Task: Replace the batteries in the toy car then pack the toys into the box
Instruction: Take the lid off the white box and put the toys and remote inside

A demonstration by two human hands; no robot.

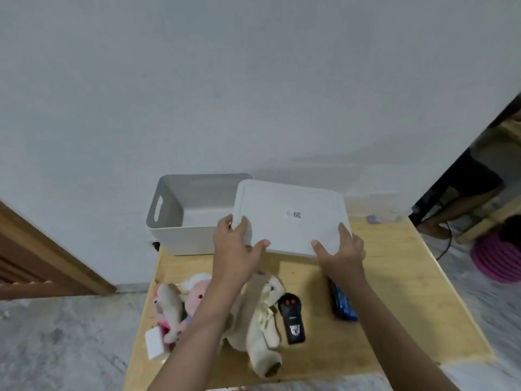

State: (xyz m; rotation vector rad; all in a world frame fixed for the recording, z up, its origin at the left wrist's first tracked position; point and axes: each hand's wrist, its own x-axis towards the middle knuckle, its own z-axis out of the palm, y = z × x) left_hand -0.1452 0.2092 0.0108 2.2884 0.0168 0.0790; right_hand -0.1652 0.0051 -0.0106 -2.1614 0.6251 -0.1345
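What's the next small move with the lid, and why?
Probably set the lid down on the bare table to the right. Both hands, left and right, hold it over the open, empty box, and the toys remain unpacked.

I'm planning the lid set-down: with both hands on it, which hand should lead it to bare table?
Probably the right hand. The lid already overhangs the box rightward, and bare table lies on that side. The left hand has plush toys beneath it.
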